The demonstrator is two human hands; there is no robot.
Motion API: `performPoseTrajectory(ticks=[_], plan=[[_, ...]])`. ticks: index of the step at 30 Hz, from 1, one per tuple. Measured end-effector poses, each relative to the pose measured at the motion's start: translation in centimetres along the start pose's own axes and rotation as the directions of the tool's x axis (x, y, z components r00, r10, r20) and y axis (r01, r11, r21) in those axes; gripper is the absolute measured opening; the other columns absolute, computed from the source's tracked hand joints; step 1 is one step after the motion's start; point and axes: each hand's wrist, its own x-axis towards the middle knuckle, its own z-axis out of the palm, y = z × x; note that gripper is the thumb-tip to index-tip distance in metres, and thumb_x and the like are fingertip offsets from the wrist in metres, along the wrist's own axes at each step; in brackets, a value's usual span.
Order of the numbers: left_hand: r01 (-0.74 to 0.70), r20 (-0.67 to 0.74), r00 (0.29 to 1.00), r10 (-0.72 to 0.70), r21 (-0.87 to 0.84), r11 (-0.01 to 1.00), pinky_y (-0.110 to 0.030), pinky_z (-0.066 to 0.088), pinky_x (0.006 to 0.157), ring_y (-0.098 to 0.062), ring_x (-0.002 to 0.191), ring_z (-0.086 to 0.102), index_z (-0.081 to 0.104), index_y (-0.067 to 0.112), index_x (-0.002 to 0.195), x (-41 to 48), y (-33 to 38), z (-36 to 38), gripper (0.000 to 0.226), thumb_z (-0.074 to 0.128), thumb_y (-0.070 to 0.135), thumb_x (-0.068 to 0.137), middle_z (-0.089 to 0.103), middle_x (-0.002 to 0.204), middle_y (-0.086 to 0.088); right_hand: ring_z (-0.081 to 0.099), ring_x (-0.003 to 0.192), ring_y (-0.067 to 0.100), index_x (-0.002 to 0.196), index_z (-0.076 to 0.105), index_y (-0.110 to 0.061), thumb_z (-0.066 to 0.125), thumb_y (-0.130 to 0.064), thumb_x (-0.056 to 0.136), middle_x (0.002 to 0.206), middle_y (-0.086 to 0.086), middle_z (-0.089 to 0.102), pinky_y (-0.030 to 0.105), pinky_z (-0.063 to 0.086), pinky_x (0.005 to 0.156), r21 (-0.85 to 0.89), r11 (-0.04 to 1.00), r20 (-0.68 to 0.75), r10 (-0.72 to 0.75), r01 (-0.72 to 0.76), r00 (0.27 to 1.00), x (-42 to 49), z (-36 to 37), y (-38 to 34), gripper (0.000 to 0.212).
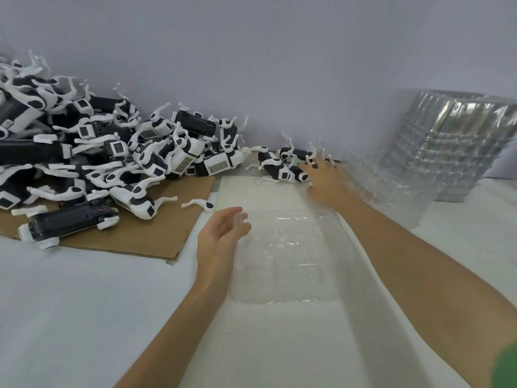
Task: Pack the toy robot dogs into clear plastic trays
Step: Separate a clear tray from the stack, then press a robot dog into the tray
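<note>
Two hands are working: the left hand [221, 233], open, is hovering beside an empty clear tray [285, 259], seemingly to steady it; the right hand [324, 177], fingers spread, is reaching onto toy robot dogs [282, 169] by the wall [279, 79].

Head cam, wide-angle, sits close over the white table [70, 303], looking fwd & down across it toward the grey wall [279, 65].

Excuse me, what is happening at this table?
A person is packing toys. The right hand reaches a few black-and-white toy robot dogs by the wall; the left hand hovers open beside an empty clear plastic tray. A pile of dogs lies on brown cardboard; a stack of clear trays stands at right.
</note>
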Motion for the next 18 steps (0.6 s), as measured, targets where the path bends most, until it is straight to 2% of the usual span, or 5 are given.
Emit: performPoseTrajectory(ticks=[7,11,13,15,18], plan=[[-0.018,0.018,1.000,0.018,-0.010,1.000,-0.005,0.048,0.075,0.000,0.100,0.068,0.070,0.018,0.112,0.5,-0.5,0.0,0.028,0.070,0.005,0.088,0.076,0.107,0.006,0.055,0.124,0.031,0.140,0.045,-0.020,0.045,-0.023,0.103,0.134,0.011,0.058,0.046,0.037,0.106,-0.111,0.991,-0.082,0.061,-0.070,0.995,2.6,0.5,-1.0,0.038],[-0.018,0.018,1.000,0.018,-0.013,1.000,-0.006,0.048,0.075,0.000,0.099,0.068,0.070,0.018,0.112,0.5,-0.3,0.0,0.028,0.070,0.004,0.087,0.076,0.107,0.007,0.063,0.104,0.037,0.126,0.057,-0.012,0.049,-0.030,0.103,0.111,0.016,0.068,0.039,0.045,0.078,0.411,0.898,-0.177,0.248,-0.158,0.953,3.2,-1.3,-1.4,0.030],[-0.013,0.025,1.000,0.013,-0.010,1.000,-0.006,0.048,0.075,-0.001,0.099,0.068,0.070,0.019,0.111,0.4,-0.2,-0.1,0.028,0.070,0.005,0.087,0.076,0.106,0.006,0.064,0.098,0.033,0.118,0.060,-0.011,0.051,-0.027,0.101,0.105,0.012,0.068,0.037,0.054,0.078,0.745,0.646,-0.110,0.368,-0.168,0.923,2.7,-2.8,-1.8,0.025],[-0.013,0.040,0.999,0.013,-0.004,1.000,-0.006,0.048,0.074,-0.001,0.100,0.068,0.070,0.019,0.111,0.3,-0.1,-0.1,0.028,0.071,0.006,0.086,0.076,0.106,0.007,0.066,0.086,0.025,0.112,0.059,-0.014,0.053,-0.023,0.101,0.100,0.005,0.068,0.028,0.056,0.068,0.960,0.228,0.058,0.408,-0.163,0.911,1.4,-4.5,-2.3,0.016],[-0.016,0.056,0.998,0.015,0.010,1.000,-0.008,0.047,0.075,0.000,0.099,0.068,0.070,0.020,0.111,0.2,0.1,-0.2,0.029,0.073,0.012,0.084,0.076,0.106,0.007,0.069,0.079,0.018,0.115,0.060,-0.020,0.052,-0.033,0.103,0.100,0.005,0.068,0.034,0.054,0.072,0.900,-0.395,0.302,0.258,-0.185,0.918,-1.6,-6.7,-2.9,0.020]])
